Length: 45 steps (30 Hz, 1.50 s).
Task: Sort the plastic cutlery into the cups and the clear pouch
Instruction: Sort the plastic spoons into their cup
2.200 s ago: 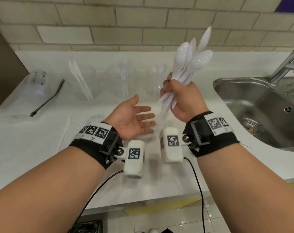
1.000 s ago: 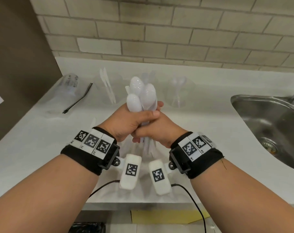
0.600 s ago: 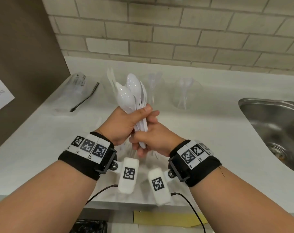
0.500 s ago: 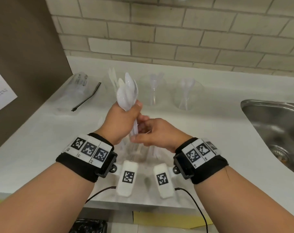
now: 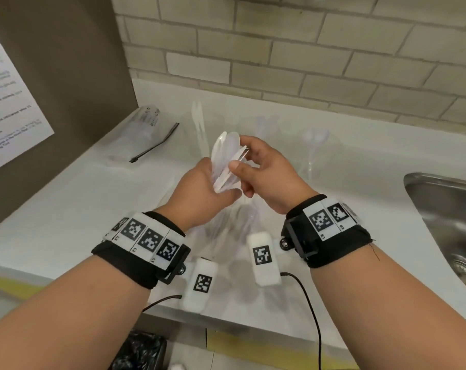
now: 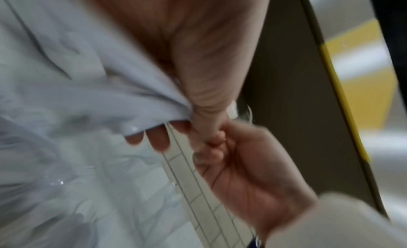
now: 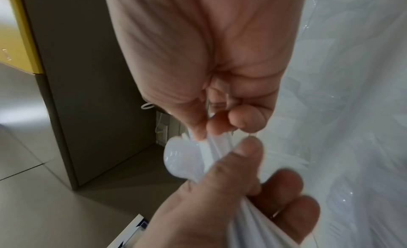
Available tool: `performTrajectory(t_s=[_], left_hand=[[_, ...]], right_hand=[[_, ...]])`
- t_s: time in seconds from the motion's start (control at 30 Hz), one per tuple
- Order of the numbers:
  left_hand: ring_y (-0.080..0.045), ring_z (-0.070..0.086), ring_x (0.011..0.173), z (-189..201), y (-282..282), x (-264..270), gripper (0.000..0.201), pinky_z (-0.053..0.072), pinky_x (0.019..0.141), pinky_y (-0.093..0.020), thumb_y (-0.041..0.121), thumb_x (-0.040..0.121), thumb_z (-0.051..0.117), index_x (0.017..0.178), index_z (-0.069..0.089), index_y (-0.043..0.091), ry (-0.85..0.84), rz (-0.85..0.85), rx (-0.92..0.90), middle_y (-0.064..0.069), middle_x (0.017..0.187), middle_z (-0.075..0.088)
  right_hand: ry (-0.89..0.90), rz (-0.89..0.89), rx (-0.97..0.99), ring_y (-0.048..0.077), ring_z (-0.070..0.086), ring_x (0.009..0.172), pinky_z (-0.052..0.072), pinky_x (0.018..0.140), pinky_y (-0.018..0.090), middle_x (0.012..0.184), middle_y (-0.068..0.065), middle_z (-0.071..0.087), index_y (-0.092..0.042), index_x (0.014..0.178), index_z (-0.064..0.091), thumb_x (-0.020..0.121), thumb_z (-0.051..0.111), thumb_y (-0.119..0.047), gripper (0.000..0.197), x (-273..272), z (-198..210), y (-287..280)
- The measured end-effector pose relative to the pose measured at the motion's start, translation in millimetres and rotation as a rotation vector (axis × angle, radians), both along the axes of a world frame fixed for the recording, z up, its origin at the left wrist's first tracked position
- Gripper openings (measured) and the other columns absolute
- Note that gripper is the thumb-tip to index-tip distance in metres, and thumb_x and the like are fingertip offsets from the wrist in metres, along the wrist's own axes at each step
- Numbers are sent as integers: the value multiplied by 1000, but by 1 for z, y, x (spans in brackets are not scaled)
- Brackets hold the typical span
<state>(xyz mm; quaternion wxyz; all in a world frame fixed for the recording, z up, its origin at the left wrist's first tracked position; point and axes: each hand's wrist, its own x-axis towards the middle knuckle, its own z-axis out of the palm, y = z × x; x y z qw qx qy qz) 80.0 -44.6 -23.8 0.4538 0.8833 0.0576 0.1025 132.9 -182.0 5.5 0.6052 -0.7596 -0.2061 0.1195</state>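
White plastic spoons (image 5: 227, 162), one bundle, count unclear from blur, frame centre | left hand (image 5: 199, 193) grips handles | right hand (image 5: 266, 169) pinches bowls | three clear cups (image 5: 317, 153) behind | one clear pouch (image 5: 146, 129) upper left

glossy white plastic spoons (image 5: 227, 161); smooth matt white counter (image 5: 74, 198); brushed metal sink (image 5: 450, 209); clear plastic cups (image 5: 317, 153).
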Motion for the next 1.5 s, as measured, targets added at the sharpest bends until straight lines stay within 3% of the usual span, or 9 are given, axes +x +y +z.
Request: performTrajectory(t_s=[0.1,0.2,0.3,0.63,0.97,1.17,1.27,1.4,1.5], left_hand=[[-12,67,75,3,9,2,43,59,66,-30,13,82,73,121,56,19,33,-191,-417,-7,102,68],[-14,57,55,2,24,8,37,51,53,-30,14,87,70,122,58,19,64,-245,-505,-9,86,66],[-14,58,55,-1,40,15,23,51,55,-31,20,87,69,109,63,15,107,-184,-577,-2,73,65],[-15,55,48,-15,82,31,18,49,51,-28,18,85,72,99,65,10,148,-127,-649,-4,66,63],[-10,48,49,-16,97,46,13,43,49,-27,29,94,59,103,56,20,88,-173,-521,0,70,55],[-14,47,56,-22,111,57,10,43,53,-30,29,98,51,95,53,20,117,-57,-618,-3,74,52],[-14,47,58,-24,116,61,16,43,55,-30,29,100,49,104,54,14,136,-16,-743,-4,77,51],[-12,51,58,-23,120,64,19,49,60,-31,29,99,49,108,55,13,144,-25,-816,-2,75,51],[-11,56,59,-22,122,65,19,53,68,-33,29,99,50,105,55,12,153,-46,-893,0,73,53]], right_hand=[[-13,-4,16,16,52,53,45,52,29,106,16,60,-23,128,53,93,56,-7,39,8,-5,6],[9,-73,33,14,53,54,46,51,28,88,5,62,-17,127,50,94,56,-6,35,16,-6,20],[41,-116,57,13,54,51,46,51,28,78,4,61,-10,114,54,94,57,-7,21,22,-6,37],[116,-279,69,16,45,46,36,45,27,66,6,53,-14,70,55,87,66,-15,21,45,5,85],[69,-297,109,14,52,48,43,46,28,74,11,57,-4,83,54,96,54,-10,14,80,28,92],[-131,-537,423,13,54,50,55,56,30,62,6,53,-11,79,49,97,48,-6,18,124,64,91],[-272,-573,299,11,60,52,59,63,32,62,3,59,-19,76,50,96,51,-9,23,143,62,106],[-376,-478,-129,31,68,78,57,72,41,79,16,66,-27,71,46,94,51,-16,26,165,27,138],[-403,-412,-324,32,66,89,49,76,30,91,13,70,-13,95,61,95,49,-19,14,177,4,152]])
